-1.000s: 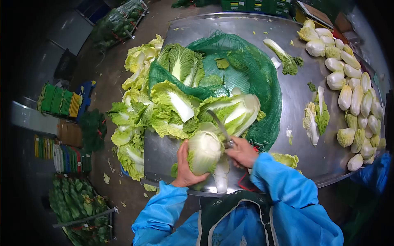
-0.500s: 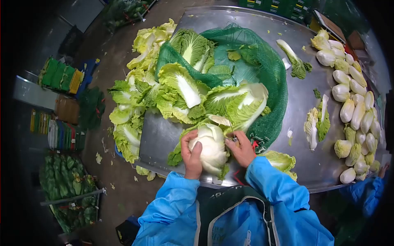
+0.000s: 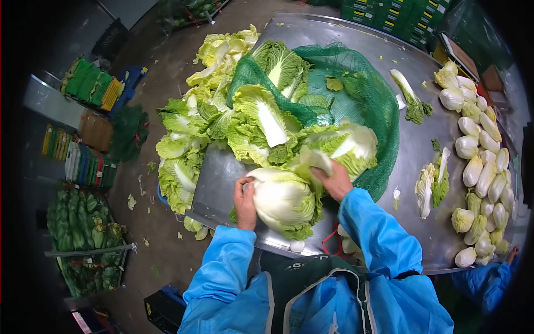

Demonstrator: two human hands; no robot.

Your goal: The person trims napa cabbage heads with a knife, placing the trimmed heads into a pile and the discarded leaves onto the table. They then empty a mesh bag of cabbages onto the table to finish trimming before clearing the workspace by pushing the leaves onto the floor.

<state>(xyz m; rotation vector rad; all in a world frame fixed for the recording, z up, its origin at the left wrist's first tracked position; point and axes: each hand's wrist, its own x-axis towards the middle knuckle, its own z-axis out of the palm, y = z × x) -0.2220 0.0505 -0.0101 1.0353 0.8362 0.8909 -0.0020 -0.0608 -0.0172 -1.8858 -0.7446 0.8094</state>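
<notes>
"Firstly, where is the cabbage [image 3: 281, 200]?"
"Between both hands' fingers, at the tabletop's [image 3: 409, 131] near edge. Left hand [image 3: 243, 207] grips its side, apparently bracing it; right hand [image 3: 335, 182] has fingers closed on a pale leaf [image 3: 318, 161]."
"Beyond?"
"Green netting [image 3: 386, 139], ahead of the right fingers."
</notes>
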